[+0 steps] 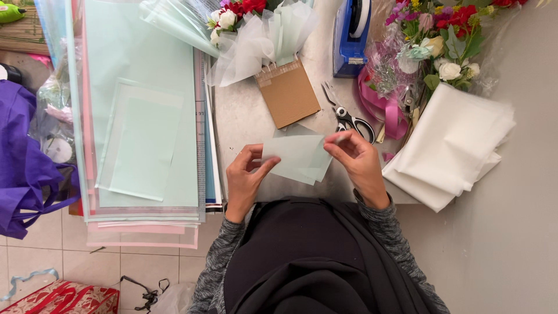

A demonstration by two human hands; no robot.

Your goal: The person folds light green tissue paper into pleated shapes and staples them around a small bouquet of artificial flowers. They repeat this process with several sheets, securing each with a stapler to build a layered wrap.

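both hands, left hand (244,174) and right hand (357,160), grip a pale green sheet (296,157) near scissors (349,116).

From my remote seat I see the pale mint sheet (296,157), translucent, between the left hand (244,180) and right hand (357,163). The stack of papers (145,87) runs mint green with pink and blue edges. The box (289,93) is plain brown card, the tape dispenser (349,40) bright blue, the scissors (349,119) black-handled. The ribbon (381,104) is pink, the folded sheets (450,142) cream-white (flowers (450,29) red, white, purple). The bag (23,157) is deep violet.
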